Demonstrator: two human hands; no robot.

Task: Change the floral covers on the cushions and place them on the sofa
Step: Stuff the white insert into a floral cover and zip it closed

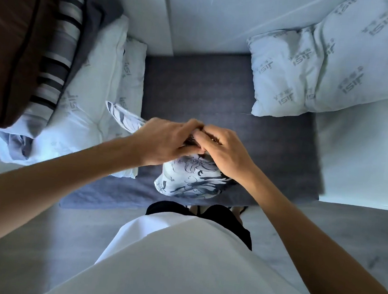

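Head camera, looking down: a person's left hand [163, 141] and right hand [223, 149] meet at the top edge of a floral-covered cushion [190, 181] standing on the grey seat of the sofa [205, 89]; both hands have fingers curled and pinching the cover's edge, fingertips touching each other; the cushion sits near the seat's front edge, just in front of the person's white garment [178, 262]; bare white cushions with grey lettering lie to the left [96, 72] and right [324, 69]; a striped cushion [61, 48] and a brown cushion [12, 37] lean at far left.
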